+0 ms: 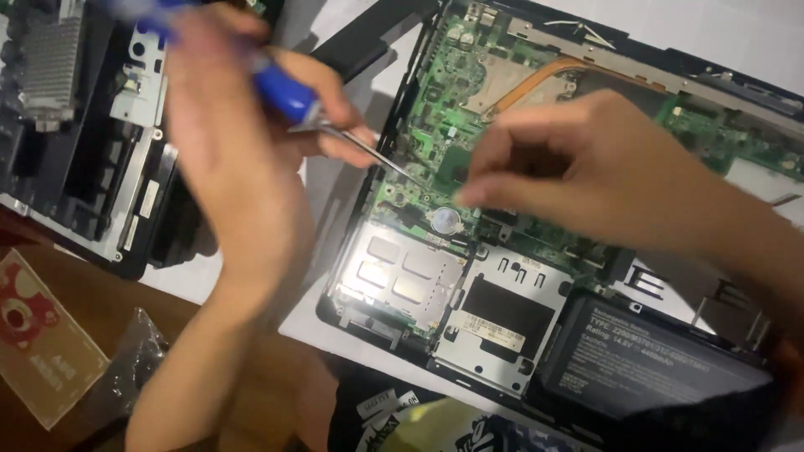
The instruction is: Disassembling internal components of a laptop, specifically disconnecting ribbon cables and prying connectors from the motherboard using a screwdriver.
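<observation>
Left hand (226,142) wrapped around blue-handled screwdriver (289,96), shaft slanting toward 4 o'clock, tip on green motherboard (435,109) of opened laptop (586,351). Right hand (603,172) pinched shut at tip, fingertips (469,194) seem to grip tiny part; cannot tell what. Coin cell (445,220) just below, 6 o'clock. Black battery (653,360) at 4 o'clock. Risk: tip slipping, scratching traces; small part dropping among components.

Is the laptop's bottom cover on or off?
Off: the laptop lies with its green circuit board, coin cell and copper pipe exposed.
</observation>
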